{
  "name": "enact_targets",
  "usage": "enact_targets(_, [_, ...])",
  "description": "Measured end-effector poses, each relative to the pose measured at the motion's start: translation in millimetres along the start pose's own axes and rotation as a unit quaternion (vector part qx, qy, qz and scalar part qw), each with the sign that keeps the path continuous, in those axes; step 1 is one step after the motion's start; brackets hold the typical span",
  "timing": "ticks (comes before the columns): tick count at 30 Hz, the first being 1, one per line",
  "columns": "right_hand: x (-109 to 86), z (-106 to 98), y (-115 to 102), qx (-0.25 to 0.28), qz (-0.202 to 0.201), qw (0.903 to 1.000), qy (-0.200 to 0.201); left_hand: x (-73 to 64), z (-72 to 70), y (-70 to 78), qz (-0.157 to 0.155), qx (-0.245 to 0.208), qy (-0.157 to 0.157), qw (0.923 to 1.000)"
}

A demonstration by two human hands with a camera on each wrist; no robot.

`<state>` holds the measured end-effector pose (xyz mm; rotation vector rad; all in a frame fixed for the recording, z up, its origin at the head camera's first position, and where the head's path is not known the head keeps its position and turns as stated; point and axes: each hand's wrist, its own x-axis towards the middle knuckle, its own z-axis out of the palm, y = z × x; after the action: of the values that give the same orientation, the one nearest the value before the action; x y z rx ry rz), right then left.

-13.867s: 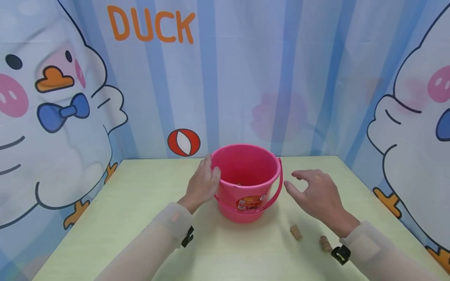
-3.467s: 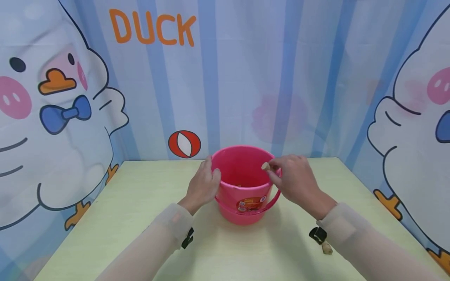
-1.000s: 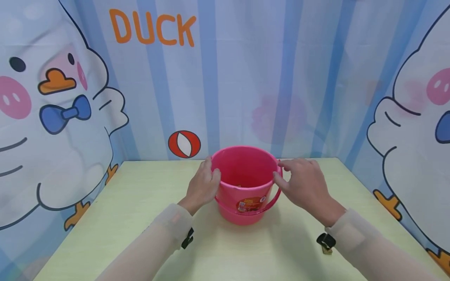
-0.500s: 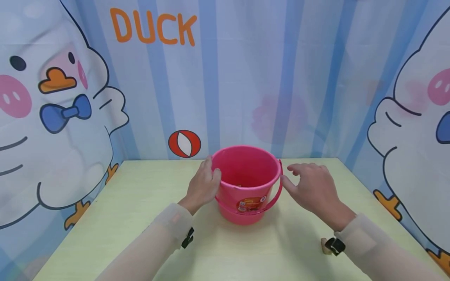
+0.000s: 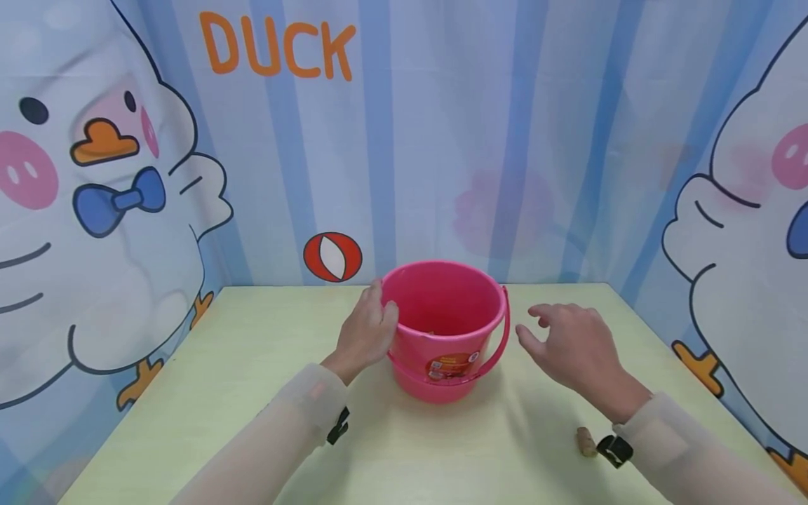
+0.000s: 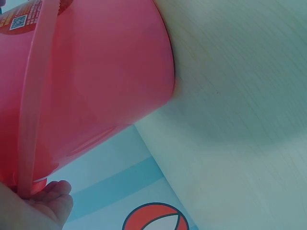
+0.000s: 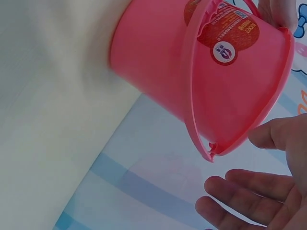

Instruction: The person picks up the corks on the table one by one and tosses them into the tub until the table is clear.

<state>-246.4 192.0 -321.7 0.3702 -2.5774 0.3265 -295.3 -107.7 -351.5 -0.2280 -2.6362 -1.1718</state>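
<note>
In the head view a pink bucket (image 5: 442, 365) stands upright on the table, its handle hanging down at the front right. My left hand (image 5: 366, 326) grips the bucket's left rim, with the thumb toward the near side. To the right of the bucket, apart from it, my right hand (image 5: 577, 347) hovers with fingers spread and nothing between them. The right wrist view shows that hand's loose fingers (image 7: 240, 196) beside the bucket's rim. One wine cork (image 5: 586, 442) lies on the table near the right wrist. Most of the bucket's inside is hidden; only a small brownish bit shows over the near rim.
The pale yellow table (image 5: 404, 463) reaches back to a blue striped curtain (image 5: 429, 140) printed with cartoon ducks. Black wrist straps (image 5: 614, 451) sit over the sleeves.
The right hand pinched a cork over the bucket, let it go there, and has drawn back right. Two corks lay on the table at first; one lies there now. The left hand stays put.
</note>
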Motion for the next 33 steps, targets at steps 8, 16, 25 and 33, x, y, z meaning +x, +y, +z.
enact_targets(8, [-4.0, -0.6, 8.4, -0.024, 0.023, 0.9983, -0.047, 1.2, 0.1, -0.1, 0.008, 0.002, 0.003, 1.0])
enact_targets(16, [-11.0, -0.2, 15.8, -0.026, 0.043, 0.9935, -0.102, 1.6, 0.6, -0.8, 0.006, 0.001, 0.003, 1.0])
enact_targets(25, [-20.2, -0.9, 24.0, -0.028, 0.056, 0.9876, -0.144, 2.5, 1.9, -0.6, 0.003, -0.004, 0.004, 1.0])
enact_targets(33, [-28.4, 1.4, 27.7, -0.033, 0.071, 0.9818, -0.173, 2.4, 1.5, -0.6, 0.005, 0.001, 0.006, 1.0])
